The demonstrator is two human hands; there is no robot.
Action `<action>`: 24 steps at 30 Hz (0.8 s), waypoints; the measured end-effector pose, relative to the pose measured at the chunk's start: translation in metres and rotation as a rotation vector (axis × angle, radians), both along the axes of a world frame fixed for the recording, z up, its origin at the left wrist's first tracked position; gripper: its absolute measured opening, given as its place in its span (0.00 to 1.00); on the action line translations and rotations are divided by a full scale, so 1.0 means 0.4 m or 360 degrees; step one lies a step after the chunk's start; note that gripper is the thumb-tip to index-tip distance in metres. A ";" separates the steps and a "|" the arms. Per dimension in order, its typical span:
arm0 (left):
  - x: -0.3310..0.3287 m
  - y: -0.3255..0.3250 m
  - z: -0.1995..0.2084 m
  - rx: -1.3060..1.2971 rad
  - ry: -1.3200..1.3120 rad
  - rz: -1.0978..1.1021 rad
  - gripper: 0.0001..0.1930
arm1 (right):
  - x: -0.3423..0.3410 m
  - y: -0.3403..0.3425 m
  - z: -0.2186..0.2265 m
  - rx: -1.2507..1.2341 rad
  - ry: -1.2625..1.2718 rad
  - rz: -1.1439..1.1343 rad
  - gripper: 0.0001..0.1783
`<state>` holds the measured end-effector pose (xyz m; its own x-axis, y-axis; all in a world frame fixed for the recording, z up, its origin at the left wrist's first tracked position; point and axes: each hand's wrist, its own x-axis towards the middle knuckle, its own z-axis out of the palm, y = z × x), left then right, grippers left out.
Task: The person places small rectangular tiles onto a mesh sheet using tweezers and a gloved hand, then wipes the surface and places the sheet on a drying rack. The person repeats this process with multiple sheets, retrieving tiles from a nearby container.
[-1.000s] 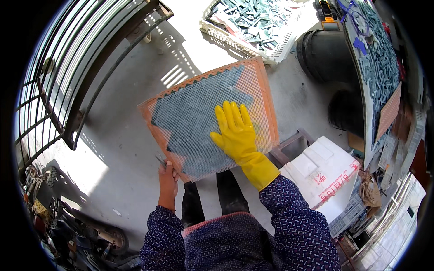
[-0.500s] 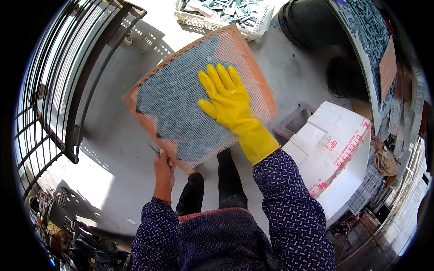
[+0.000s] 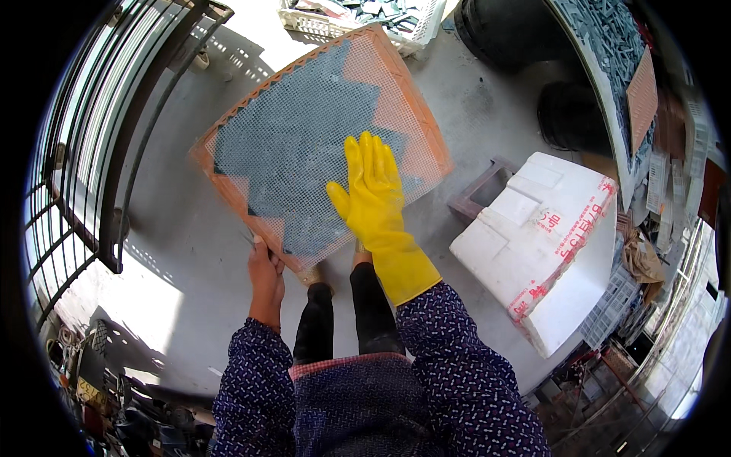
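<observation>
In front of me is an orange tray (image 3: 422,103) with a zigzag-patterned rim. White mesh (image 3: 293,126) covers it, and blue-grey mosaic pieces (image 3: 320,95) show through. My right hand (image 3: 373,194), in a long yellow rubber glove, lies palm down on the mesh near the tray's lower right side, fingers straight and thumb apart. My bare left hand (image 3: 266,270) is closed beside the tray's lower left corner. A thin, pointed metal tool (image 3: 248,238) pokes out past its fingertips; its exact kind is hard to tell. Whether this hand also grips the rim is hidden.
A white foam box (image 3: 533,236) with red print stands at right beside a brown plastic crate (image 3: 483,186). Black buckets (image 3: 567,114) sit farther back, near a table heaped with tile pieces (image 3: 609,46). A white basket (image 3: 316,23) is ahead; metal railings (image 3: 114,152) stand left.
My right hand has slid over the mesh toward me, its fingers drawn closer together. The tray appears slightly farther left and up in view. My left hand keeps its hold on the thin tool.
</observation>
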<state>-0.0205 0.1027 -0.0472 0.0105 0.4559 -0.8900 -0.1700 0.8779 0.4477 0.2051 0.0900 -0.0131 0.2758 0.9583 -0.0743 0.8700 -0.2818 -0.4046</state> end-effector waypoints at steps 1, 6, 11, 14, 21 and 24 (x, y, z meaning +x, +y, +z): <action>0.017 0.009 -0.005 0.0026 -0.0039 0.0024 0.13 | 0.024 -0.012 0.002 -0.0042 -0.0150 -0.0189 0.34; 0.028 0.006 0.006 0.0026 0.0001 0.0061 0.12 | -0.056 -0.139 0.024 -0.0150 -0.0131 -0.0284 0.32; 0.026 0.000 0.013 0.0029 -0.0021 0.0014 0.11 | 0.013 -0.164 -0.023 0.0201 0.0514 -0.0614 0.25; 0.034 0.016 0.006 0.0061 -0.0027 0.0085 0.11 | 0.009 -0.161 -0.044 0.0726 0.1314 -0.0819 0.18; 0.023 0.014 0.006 0.0094 -0.0019 0.0028 0.12 | 0.130 -0.120 0.052 -0.0599 0.1038 -0.0551 0.16; 0.026 0.008 0.000 0.0085 -0.0049 0.0010 0.12 | 0.203 -0.036 0.035 -0.1155 0.1773 -0.1064 0.24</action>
